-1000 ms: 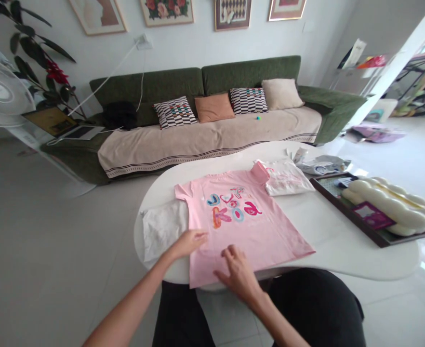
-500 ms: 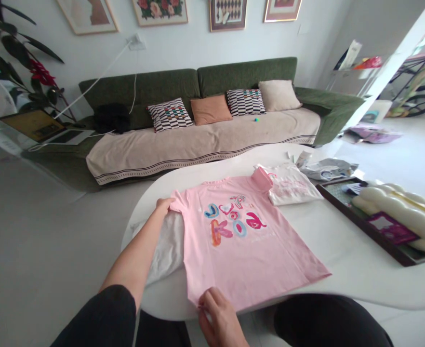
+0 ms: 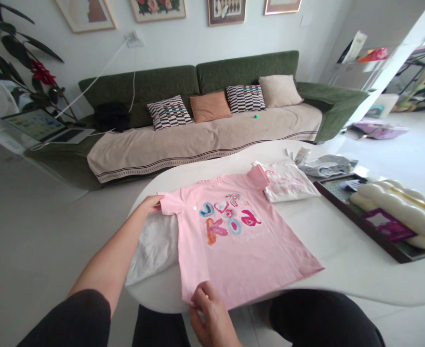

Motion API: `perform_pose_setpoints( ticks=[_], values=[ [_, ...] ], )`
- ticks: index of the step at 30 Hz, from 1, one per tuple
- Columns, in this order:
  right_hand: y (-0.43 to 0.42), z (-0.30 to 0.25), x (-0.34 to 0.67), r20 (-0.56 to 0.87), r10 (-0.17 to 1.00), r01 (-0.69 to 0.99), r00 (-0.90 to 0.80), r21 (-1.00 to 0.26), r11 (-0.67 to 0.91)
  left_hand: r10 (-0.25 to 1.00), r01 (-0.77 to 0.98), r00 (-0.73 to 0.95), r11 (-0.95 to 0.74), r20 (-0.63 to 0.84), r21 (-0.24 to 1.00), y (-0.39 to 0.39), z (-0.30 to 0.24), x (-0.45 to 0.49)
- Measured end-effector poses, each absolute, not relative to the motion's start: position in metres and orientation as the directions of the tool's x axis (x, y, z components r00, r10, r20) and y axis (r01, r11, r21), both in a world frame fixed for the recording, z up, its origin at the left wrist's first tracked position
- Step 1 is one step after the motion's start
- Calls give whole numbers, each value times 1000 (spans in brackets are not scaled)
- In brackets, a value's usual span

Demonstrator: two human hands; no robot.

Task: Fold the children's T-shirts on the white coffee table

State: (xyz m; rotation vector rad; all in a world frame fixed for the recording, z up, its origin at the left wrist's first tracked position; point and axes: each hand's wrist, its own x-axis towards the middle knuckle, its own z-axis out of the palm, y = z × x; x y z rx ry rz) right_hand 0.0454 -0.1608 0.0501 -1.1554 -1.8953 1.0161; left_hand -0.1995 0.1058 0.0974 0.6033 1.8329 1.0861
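Observation:
A pink T-shirt (image 3: pixel 234 241) with colourful letters lies flat, front up, on the white oval table (image 3: pixel 342 255). My left hand (image 3: pixel 149 205) is closed on the tip of its left sleeve at the far left. My right hand (image 3: pixel 210 313) pinches the shirt's bottom hem at the near table edge. A white garment (image 3: pixel 152 248) lies under the pink shirt's left side, beside my left forearm.
A folded white T-shirt (image 3: pixel 288 180) lies past the pink shirt's right sleeve. A dark tray (image 3: pixel 360 224) with a cream puffy object (image 3: pixel 400 209) stands at the right. Crumpled plastic bags (image 3: pixel 324 166) lie behind it. A green sofa (image 3: pixel 212 111) stands beyond the table.
My left hand went from the shirt's lower part out to the left sleeve and took hold. My right hand slid back to the bottom hem and pinched it. The shirt shifted slightly left.

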Motion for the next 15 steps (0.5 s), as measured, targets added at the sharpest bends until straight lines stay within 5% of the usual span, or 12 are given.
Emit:
perform_pose_setpoints(
  ticks=[6, 15],
  values=[
    [-149, 56, 101, -30, 985, 100, -170, -995, -13, 845, 319, -395, 495, -361, 808, 173, 123, -144],
    [-138, 2, 160, -90, 995, 393, 43, -914, -99, 971, 546, -132, 238, -197, 803, 217, 58, -5]
  ],
)
